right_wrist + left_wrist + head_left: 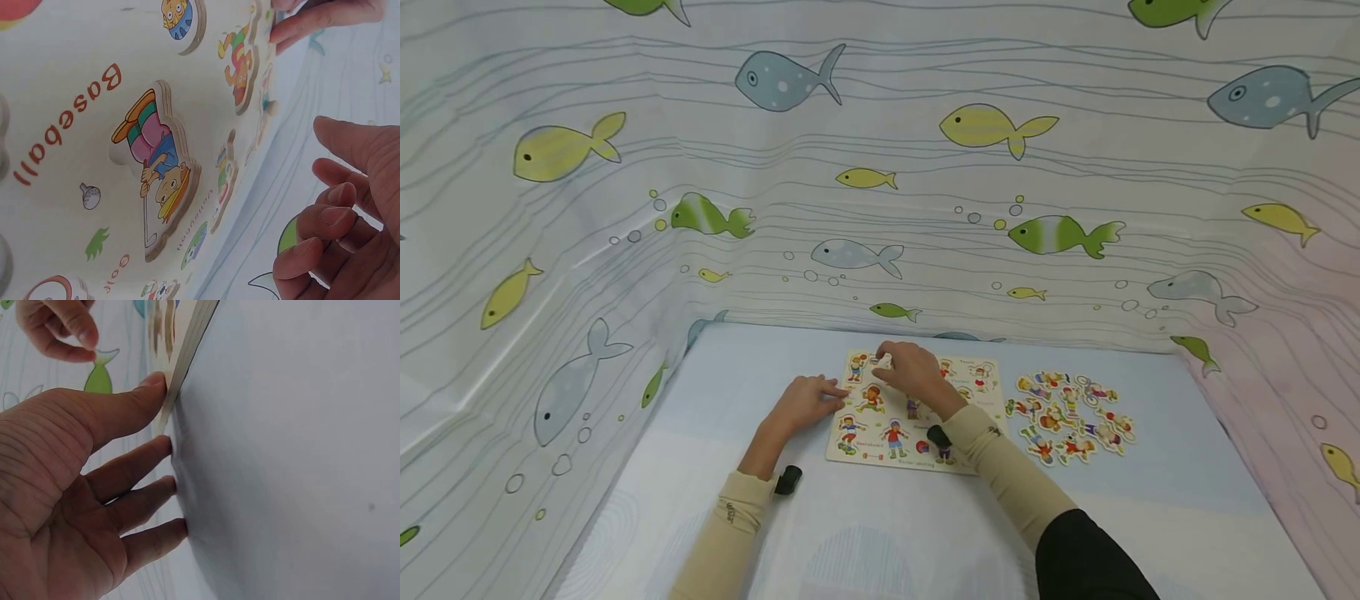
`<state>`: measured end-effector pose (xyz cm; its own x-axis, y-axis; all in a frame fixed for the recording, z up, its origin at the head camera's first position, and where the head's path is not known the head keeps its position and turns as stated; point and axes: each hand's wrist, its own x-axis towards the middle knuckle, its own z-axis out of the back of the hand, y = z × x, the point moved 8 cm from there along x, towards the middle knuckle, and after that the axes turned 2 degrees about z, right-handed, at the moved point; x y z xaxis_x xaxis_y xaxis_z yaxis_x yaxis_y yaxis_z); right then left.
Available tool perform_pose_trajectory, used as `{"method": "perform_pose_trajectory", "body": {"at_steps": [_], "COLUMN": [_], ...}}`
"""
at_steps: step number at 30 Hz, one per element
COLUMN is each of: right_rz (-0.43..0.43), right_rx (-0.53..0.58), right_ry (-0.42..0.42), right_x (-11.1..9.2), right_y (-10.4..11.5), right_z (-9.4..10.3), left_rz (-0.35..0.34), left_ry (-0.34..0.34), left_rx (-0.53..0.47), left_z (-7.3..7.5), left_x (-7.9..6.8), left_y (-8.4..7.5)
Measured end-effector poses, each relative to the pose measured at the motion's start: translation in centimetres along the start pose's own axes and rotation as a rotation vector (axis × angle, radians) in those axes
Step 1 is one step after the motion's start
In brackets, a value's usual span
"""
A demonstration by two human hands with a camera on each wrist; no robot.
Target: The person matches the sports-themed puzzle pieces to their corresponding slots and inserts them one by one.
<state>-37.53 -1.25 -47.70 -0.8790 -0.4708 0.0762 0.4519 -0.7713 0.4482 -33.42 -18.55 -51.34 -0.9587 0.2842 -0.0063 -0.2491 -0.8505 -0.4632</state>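
Note:
A cream wooden puzzle board (868, 427) with printed sports words lies on the table, several figure pieces in it. My left hand (801, 404) is at its left edge. In the left wrist view the thumb (147, 397) touches the board's edge, while the other fingertips rest on the tabletop. Over the board's upper left part is my right hand (913, 371); in the right wrist view its fingers (306, 256) are loosely bent and hold nothing. A golfer piece (164, 156) on the board sits beside the printed word Baseball, its edge raised above the surface.
Several loose figure pieces (1078, 448) lie in a cluster right of the board. The pale tabletop (700, 400) meets fish-patterned sheeting (775, 292) at the back and both sides.

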Motion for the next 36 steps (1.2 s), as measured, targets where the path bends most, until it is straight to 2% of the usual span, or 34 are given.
{"method": "perform_pose_trajectory", "body": {"at_steps": [8,17,36], "right_rz": [0.003,-0.002,0.026], "right_rx": [0.008,-0.027,0.003], "right_ry": [0.014,0.002,-0.065], "right_x": [-0.8,-1.7,-3.5], "right_y": [0.3,0.2,-0.6], "right_z": [0.4,0.7,1.4], "left_rz": [-0.004,0.024,0.024], "left_ry": [0.004,0.015,0.006], "left_rx": [-0.001,0.005,0.008], "left_z": [0.0,-0.1,-0.1], "left_x": [0.0,0.1,0.1], "left_y": [0.1,0.1,0.3]}}
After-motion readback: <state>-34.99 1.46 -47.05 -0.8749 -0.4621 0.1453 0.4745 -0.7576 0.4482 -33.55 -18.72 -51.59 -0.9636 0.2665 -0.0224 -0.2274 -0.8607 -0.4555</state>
